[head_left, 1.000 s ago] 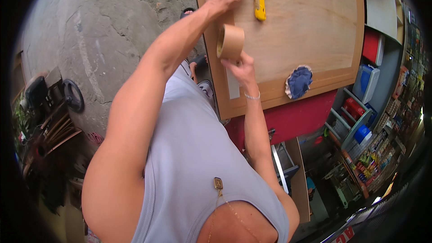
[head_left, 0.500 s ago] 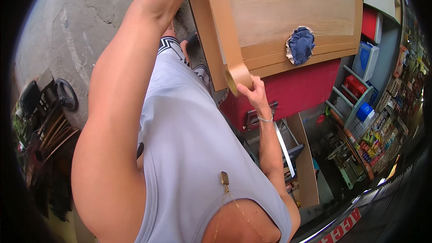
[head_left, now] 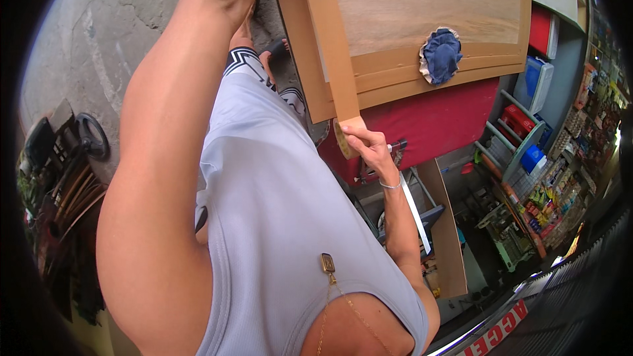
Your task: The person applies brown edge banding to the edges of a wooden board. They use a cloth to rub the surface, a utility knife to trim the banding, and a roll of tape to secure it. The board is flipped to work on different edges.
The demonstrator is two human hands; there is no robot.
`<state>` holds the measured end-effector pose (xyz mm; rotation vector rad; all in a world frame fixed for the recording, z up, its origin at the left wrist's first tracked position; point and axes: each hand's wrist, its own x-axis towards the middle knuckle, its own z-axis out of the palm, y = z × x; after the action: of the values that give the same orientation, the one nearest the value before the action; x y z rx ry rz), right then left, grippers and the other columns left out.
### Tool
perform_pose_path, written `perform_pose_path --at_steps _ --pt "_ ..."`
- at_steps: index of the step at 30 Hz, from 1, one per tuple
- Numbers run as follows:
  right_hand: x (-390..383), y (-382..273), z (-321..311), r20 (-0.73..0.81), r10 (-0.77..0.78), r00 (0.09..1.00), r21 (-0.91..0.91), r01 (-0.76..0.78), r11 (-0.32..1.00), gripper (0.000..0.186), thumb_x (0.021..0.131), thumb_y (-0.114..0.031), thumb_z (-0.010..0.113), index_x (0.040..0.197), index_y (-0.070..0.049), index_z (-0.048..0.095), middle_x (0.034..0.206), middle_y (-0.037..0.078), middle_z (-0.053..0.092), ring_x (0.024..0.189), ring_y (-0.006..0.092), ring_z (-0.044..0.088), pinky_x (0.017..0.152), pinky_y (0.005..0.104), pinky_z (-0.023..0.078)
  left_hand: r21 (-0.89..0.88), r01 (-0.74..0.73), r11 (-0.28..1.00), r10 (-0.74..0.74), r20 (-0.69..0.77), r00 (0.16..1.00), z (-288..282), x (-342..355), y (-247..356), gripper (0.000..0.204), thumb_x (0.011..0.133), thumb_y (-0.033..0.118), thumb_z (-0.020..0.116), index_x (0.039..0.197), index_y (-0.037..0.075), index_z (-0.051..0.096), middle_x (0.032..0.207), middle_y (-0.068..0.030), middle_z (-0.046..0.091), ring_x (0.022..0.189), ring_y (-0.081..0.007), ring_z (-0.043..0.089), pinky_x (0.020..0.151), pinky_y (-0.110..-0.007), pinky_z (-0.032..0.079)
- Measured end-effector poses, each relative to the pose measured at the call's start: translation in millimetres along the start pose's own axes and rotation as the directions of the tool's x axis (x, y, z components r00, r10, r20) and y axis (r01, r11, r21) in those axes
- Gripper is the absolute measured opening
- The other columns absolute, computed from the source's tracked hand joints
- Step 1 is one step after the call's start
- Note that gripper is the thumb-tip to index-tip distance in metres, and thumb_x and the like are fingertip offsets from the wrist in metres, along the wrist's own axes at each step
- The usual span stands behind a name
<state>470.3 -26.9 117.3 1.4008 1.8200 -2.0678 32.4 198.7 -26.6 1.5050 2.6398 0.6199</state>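
Note:
My right hand [head_left: 371, 150] grips a roll of brown packing tape [head_left: 345, 140] just off the near left corner of a wooden panel [head_left: 422, 10]. From the roll a taut tape strip [head_left: 337, 59] runs away along the panel's left border. Brown tape also covers the panel's near border. My left arm [head_left: 168, 132] stretches up past the top edge of the view, so the left hand is hidden. A crumpled blue and cream cloth bundle [head_left: 440, 57] rests on the near border.
Dark red material [head_left: 435, 125] hangs below the panel's near edge. To the right stand a grey-green stool-like frame [head_left: 517, 142], a blue-and-white box [head_left: 535, 82] and shelves of small packages [head_left: 541, 207]. Wood scraps [head_left: 62, 214] and a black wheel [head_left: 92, 136] lie at the left.
My right hand has drawn the tape roll slightly nearer to me, past the panel's near edge, lengthening the strip. The cloth bundle stays in place on the panel.

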Motion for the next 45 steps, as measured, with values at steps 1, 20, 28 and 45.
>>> perform_pose_path --at_steps 1,20,28,45 --pt "2 5 2 0.014 0.059 0.998 0.061 -0.060 0.996 0.033 0.089 -0.022 0.071 0.112 0.002 0.069 0.105 0.012 0.072 0.094 0.0164 0.067 0.084 0.0284 0.052 -0.001 0.001 1.000 -0.001 0.003 1.000 0 -2 0 0.093 0.087 0.065 0.046 0.145 -0.006 0.031 0.150 -0.0307 0.025 0.141 -0.0425 0.020 0.117 -0.051 0.013" --pt "39 14 5 0.172 0.499 0.849 0.258 -0.528 0.809 0.028 0.090 -0.021 0.066 0.102 0.004 0.072 0.078 0.007 0.068 0.064 0.0128 0.063 0.061 0.0271 0.052 -0.032 -0.005 0.999 0.005 0.011 1.000 -1 -8 1 0.089 0.087 0.061 0.052 0.142 -0.007 0.033 0.145 -0.0304 0.033 0.136 -0.0421 0.028 0.114 -0.052 0.019" --pt "45 10 7 0.168 0.551 0.817 0.261 -0.576 0.775 0.027 0.090 -0.020 0.066 0.102 0.004 0.071 0.077 0.008 0.068 0.062 0.0136 0.064 0.057 0.0278 0.052 -0.042 -0.007 0.999 0.008 0.006 1.000 -2 -9 1 0.087 0.088 0.059 0.054 0.141 -0.008 0.034 0.142 -0.0303 0.036 0.134 -0.0419 0.032 0.112 -0.052 0.021" --pt "61 7 6 0.242 0.610 0.755 0.279 -0.656 0.701 0.027 0.086 -0.019 0.069 0.100 0.005 0.070 0.082 0.013 0.070 0.065 0.0188 0.068 0.055 0.0295 0.055 -0.122 -0.020 0.992 0.009 -0.089 0.996 -8 -3 -6 0.084 0.088 0.054 0.059 0.138 -0.009 0.037 0.138 -0.0301 0.043 0.129 -0.0415 0.039 0.110 -0.053 0.026"
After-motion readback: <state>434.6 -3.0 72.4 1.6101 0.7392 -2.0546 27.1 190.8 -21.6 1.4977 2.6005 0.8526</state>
